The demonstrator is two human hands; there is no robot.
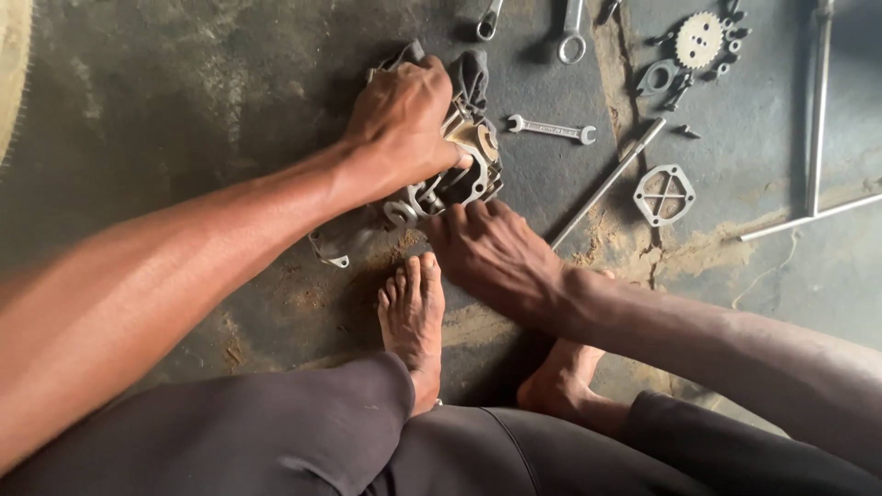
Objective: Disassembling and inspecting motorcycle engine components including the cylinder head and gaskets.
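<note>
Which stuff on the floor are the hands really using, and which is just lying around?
In use:
left hand pressing on the metal engine part
right hand gripping its near edge
dark rag under the left hand

Lying about:
spanner
toothed sprocket
square gasket plate
thin rod

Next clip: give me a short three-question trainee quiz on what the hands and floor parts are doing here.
1. True or false: the left hand rests on top of the metal engine part.
2. Which lies closest to the right of that part? A) toothed sprocket B) small spanner C) flat gasket plate
3. Where does the right hand sit relative to the part?

Key:
1. True; a dark cloth shows beneath the hand.
2. B.
3. Just below it, nearer the person, fingertips at its lower edge; whether they grip it cannot be told.
</note>
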